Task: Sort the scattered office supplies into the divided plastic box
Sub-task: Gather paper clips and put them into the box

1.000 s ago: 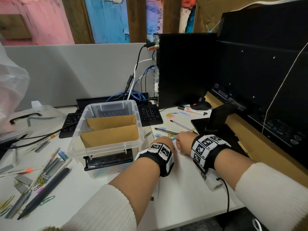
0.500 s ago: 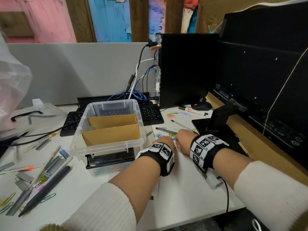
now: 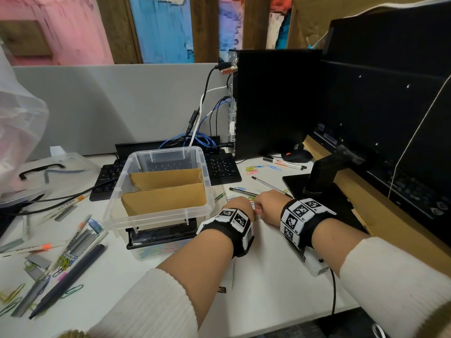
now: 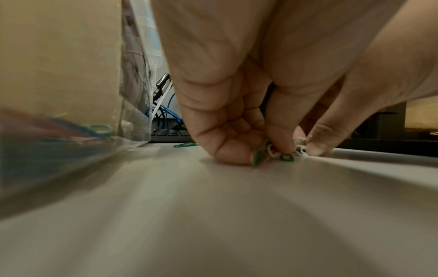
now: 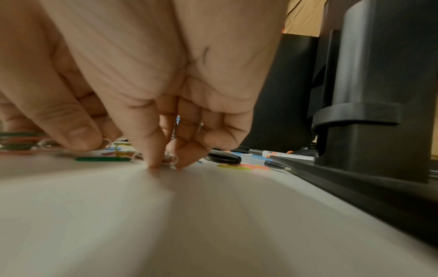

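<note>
The clear divided box (image 3: 114,213) with two cardboard dividers stands mid-desk, and coloured paper clips (image 3: 156,250) lie in its front compartment. Just right of it, both hands meet over scattered paper clips (image 3: 252,198). My left hand (image 3: 238,204) rests on the desk with its fingers curled, pinching green and white clips (image 4: 261,154) between thumb and fingertips (image 4: 272,150). My right hand (image 3: 267,206) is curled too, its fingertips pressing down on a white clip (image 5: 171,159) that they pinch. More clips (image 5: 102,159) lie by its thumb.
Pens (image 3: 244,191), a marker (image 3: 284,163) and loose clips lie beyond the hands. The monitor stand (image 3: 317,181) is close on the right. Behind the box are a keyboard (image 3: 222,167), cables and a PC tower (image 3: 275,103). Pens and staple strips (image 3: 80,242) cover the left side.
Both hands stay pressed together over the clips. The right hand has edged slightly towards the left one.
</note>
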Demonstrator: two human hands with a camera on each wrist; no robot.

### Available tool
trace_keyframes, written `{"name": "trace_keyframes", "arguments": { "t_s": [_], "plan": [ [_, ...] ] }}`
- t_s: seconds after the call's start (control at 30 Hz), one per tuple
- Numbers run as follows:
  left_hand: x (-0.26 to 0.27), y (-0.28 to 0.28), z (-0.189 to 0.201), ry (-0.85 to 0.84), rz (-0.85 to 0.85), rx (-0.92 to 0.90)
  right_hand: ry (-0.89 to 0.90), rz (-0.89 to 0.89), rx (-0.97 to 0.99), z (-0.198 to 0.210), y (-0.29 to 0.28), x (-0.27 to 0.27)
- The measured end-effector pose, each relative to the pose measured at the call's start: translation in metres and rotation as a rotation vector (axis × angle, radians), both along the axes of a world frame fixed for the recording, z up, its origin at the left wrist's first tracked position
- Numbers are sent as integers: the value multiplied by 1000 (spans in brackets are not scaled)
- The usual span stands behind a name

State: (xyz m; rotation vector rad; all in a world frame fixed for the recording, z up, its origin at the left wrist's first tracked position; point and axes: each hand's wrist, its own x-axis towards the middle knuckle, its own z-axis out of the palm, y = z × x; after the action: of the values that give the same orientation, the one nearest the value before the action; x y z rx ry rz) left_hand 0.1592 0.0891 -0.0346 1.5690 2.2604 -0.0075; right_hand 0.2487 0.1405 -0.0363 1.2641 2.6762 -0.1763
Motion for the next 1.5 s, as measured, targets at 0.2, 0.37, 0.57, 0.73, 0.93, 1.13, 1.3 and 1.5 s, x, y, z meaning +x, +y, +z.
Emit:
{"name": "trace_keyframes", "arguments": {
  "t_s": [0.2, 0.37, 0.57, 0.73, 0.93, 1.13, 1.3, 1.5],
  "plan": [
    [2, -2, -2, -3, 10, 49, 80, -26, -28, 0, -1, 7],
    [3, 0, -3, -15, 10, 54, 104, -28, -68, 0, -4, 17],
    [-2, 4, 0, -32, 31, 19, 146, -52, -81, 2, -3, 25],
    [-3, 5, 0, -44, 27, 4, 145, -95, -67, 7, 1, 27],
    [0, 2, -3, -13, 50, 27, 68, -148, -30, 0, 2, 18],
    [2, -1, 0, -47, 42, 30, -88, -224, -43, -4, 2, 0],
    [0, -5, 6, -88, 9, 54, -123, -166, -28, 2, 1, 4],
    [10, -20, 15, -212, -64, 159, 244, -160, -73, 25, -11, 28]
  ]
}}
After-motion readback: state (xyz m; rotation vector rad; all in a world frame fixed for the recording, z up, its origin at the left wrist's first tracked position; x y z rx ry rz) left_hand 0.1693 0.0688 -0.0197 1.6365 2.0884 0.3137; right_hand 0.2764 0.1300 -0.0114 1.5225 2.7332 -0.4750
